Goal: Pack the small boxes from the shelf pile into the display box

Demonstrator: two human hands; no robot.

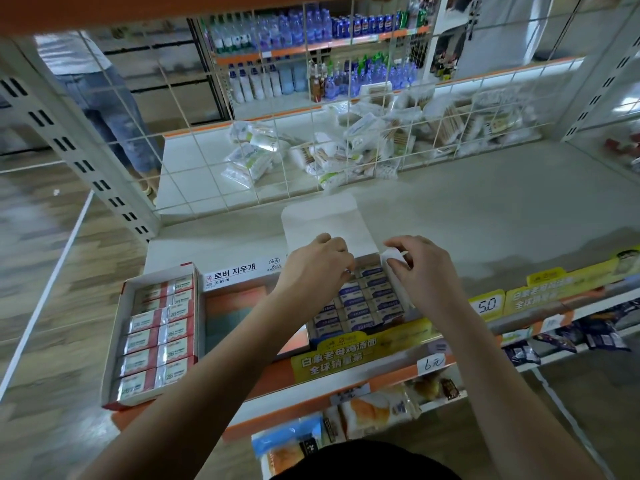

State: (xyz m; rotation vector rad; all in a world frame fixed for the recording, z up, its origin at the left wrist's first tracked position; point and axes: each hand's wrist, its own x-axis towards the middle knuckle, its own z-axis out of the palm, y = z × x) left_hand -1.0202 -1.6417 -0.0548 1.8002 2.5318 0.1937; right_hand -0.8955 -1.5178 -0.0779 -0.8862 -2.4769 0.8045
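Observation:
A white display box (325, 220) with its lid flap raised stands on the grey shelf (485, 209). Rows of small white-and-blue boxes (360, 306) fill it. My left hand (317, 268) rests over the box's far left part, fingers curled down onto the small boxes; whether it grips one I cannot tell. My right hand (412, 268) is at the box's far right corner, pinching the white side flap (393, 254) between its fingers.
A red-edged tray of red-and-white small boxes (156, 330) sits at the left. Between it and the display box stands a box with Korean lettering (235, 271). A wire grid (277, 150) backs the shelf. Yellow price strips (363, 355) line the front edge.

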